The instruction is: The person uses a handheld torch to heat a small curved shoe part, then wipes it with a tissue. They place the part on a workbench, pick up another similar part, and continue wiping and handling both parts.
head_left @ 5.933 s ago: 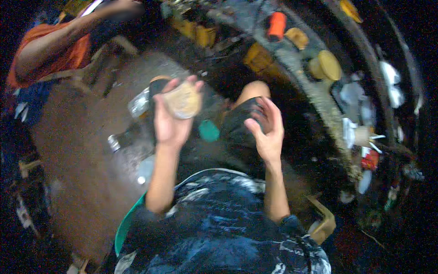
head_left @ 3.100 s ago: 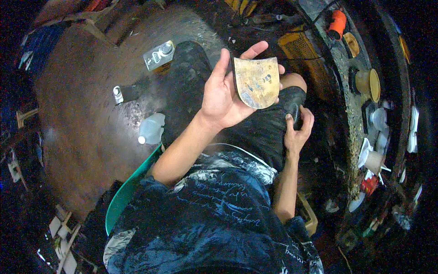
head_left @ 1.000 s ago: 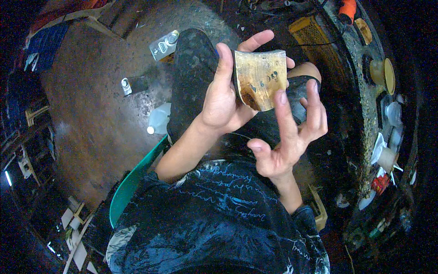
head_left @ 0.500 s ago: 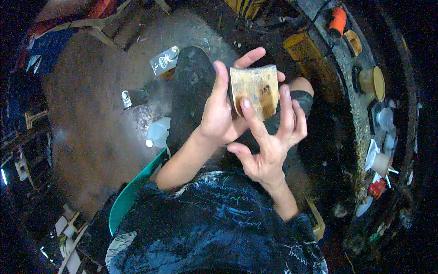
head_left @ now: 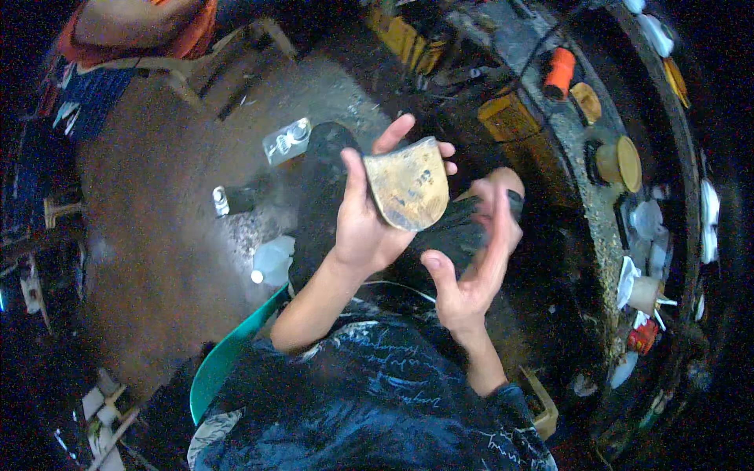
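Note:
A curved tan piece, with a rounded near end, a dark rim and dark marks on its face, rests in my left hand. My left thumb presses its left side, and fingertips show past its far and right edges. The underside is hidden by the piece itself. To the right of it, my right hand is raised and holds nothing. Its thumb stands apart from the fingers, which are smeared by motion. Both hands are above my legs in dark trousers.
A long bench curves along the right, carrying an orange cylinder, a yellowish round container and a white cup. On the floor at left are a clear container and a translucent jug. Another person's arm shows top left.
My right hand has drawn away from the tan piece to the right. My left hand has shifted slightly left and down, tilting the piece. The whole view has shifted a little.

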`<state>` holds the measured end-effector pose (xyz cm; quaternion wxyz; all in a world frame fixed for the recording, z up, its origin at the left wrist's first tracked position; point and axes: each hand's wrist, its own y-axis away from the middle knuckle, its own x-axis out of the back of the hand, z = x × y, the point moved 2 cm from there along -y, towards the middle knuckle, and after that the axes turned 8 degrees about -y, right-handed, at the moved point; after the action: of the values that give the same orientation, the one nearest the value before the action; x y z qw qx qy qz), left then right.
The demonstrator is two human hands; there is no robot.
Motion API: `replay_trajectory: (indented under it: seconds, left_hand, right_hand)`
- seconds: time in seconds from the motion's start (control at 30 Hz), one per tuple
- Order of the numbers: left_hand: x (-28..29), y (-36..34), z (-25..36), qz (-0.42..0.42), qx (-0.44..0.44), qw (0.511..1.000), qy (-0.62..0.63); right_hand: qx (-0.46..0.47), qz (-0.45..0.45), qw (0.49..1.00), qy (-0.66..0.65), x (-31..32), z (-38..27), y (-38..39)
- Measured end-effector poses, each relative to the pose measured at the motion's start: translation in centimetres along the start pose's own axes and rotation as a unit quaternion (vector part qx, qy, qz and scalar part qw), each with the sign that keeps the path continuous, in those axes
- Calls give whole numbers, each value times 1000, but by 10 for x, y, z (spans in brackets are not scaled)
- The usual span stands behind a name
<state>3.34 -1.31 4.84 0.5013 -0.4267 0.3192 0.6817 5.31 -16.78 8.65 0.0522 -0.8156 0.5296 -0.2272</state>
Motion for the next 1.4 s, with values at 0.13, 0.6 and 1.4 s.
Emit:
replay_trajectory:
  seconds: [0.13,0.6,1.4]
  left_hand:
    - [-22,4,-18,7,-82,959,-272]
    - [125,-40,-40,243,9,824,-512]
    - [147,-56,-83,190,107,820,-530]
  right_hand:
    - [-234,-14,876,-422,-2,16,6]
    - [-234,88,859,-446,33,29,3]
    - [-211,276,818,-458,100,52,-8]
